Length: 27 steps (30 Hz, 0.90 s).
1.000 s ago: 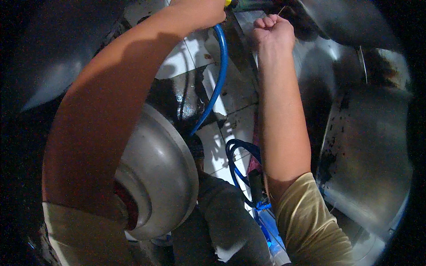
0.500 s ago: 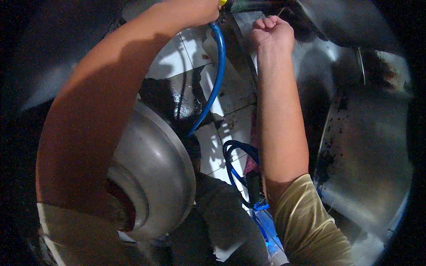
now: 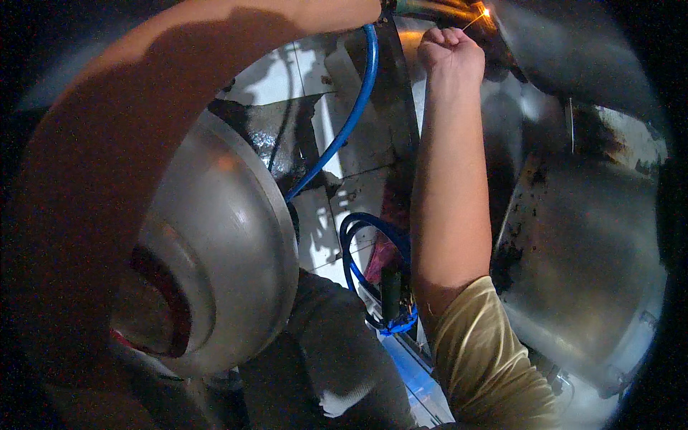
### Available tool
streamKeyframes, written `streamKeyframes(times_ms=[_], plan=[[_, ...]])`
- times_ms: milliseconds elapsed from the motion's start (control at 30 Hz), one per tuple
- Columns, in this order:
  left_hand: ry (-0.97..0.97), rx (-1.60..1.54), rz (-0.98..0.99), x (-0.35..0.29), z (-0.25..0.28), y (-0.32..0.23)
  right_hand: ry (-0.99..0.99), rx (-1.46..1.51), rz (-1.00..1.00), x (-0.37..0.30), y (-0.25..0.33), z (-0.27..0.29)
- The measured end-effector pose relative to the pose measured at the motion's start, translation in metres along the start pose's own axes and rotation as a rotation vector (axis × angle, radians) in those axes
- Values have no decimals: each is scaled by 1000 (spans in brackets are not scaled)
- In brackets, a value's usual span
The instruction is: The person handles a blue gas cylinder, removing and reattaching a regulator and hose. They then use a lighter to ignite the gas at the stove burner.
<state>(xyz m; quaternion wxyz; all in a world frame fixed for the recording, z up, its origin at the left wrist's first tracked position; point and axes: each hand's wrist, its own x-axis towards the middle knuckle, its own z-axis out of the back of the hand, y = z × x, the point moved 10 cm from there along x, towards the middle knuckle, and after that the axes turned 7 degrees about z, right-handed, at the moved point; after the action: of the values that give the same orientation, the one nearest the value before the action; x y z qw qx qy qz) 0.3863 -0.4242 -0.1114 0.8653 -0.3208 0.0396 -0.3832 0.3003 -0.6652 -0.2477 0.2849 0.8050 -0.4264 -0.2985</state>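
Observation:
At the top, my right hand (image 3: 453, 51) is closed in a pinch on a thin lit match (image 3: 473, 22), its small flame glowing beside the end of a metal burner pipe (image 3: 433, 9). Only part of my left hand (image 3: 364, 11) shows, at the upper edge next to the other end of that pipe; its fingers are cut off from view. From just below it a blue hose (image 3: 362, 97) curves down over the floor.
A large round metal pot or lid (image 3: 247, 215) stands at the left under my left arm. More blue hose loops (image 3: 349, 244) lie between it and my right forearm. Curved metal panels (image 3: 595, 251) with dark stains fill the right. Wet patches mark the tiles (image 3: 315, 222).
A flame now burns at the match tip and lights the pipe orange. My right hand sits slightly more to the right; my left hand has shifted right and toward the upper edge.

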Motion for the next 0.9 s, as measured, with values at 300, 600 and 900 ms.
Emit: streamKeyframes(times_ms=[300,600,900], plan=[[-136,-33,222,-57,18,8,8,-90,-161,-161,-5,17],[30,-498,554,-270,54,-61,-357,-48,-345,-329,29,113],[347,-521,1151,-568,58,-50,-554,171,-312,-315,63,163]])
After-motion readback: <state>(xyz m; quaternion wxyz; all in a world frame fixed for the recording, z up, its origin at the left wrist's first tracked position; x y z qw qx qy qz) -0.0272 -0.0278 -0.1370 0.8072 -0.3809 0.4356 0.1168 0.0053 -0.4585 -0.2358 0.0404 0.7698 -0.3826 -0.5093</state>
